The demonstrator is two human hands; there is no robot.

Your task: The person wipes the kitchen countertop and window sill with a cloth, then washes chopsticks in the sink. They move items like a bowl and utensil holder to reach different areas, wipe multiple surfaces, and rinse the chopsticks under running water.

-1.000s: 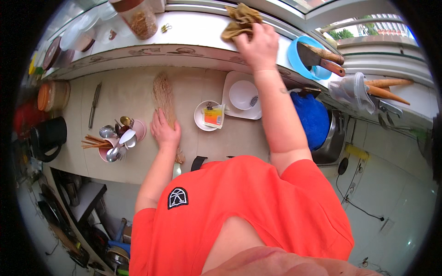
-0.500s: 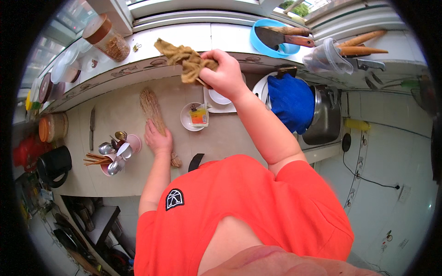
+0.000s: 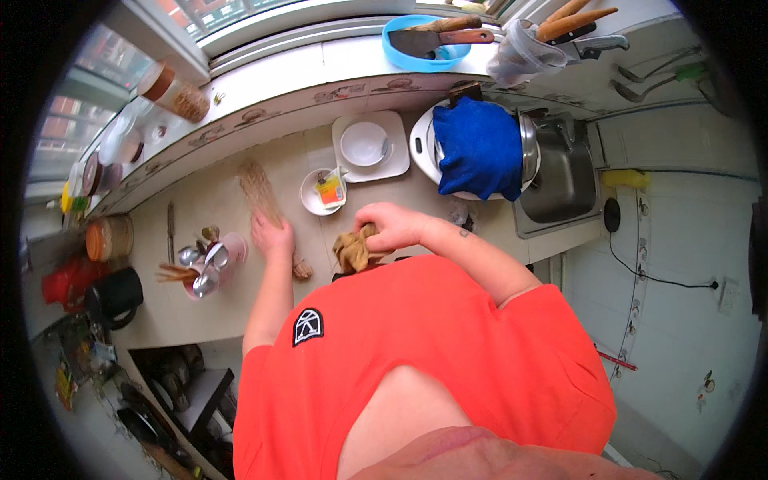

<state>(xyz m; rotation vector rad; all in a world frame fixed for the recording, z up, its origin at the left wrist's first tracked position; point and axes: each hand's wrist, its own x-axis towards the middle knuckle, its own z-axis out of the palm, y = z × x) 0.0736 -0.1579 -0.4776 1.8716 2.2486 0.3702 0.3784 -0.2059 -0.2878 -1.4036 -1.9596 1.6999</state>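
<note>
My left hand (image 3: 273, 237) is closed round the middle of a straw whisk brush (image 3: 257, 186) that lies on the counter, its bristles pointing to the window and its handle end showing below my wrist. In my right hand (image 3: 390, 226) a crumpled brown cloth (image 3: 350, 251) is gripped close to my body, over the counter's near edge. Just beyond the cloth stands a small white bowl (image 3: 310, 202) with a yellow and orange packet (image 3: 330, 190) in it. Farther back, a white bowl (image 3: 362, 142) rests on a white square tray (image 3: 392, 166).
To the left stand a pink holder (image 3: 238, 245) with spoons and chopsticks, a knife (image 3: 170, 230) and a black kettle (image 3: 116, 300). A blue cloth (image 3: 478, 150) covers a white pot beside the steel sink (image 3: 562, 192). On the sill sit a blue basin (image 3: 428, 60) and jars.
My right hand has brought the brown cloth down from near the window sill to the counter's near edge. My left hand stays on the whisk brush. The view has shifted slightly.
</note>
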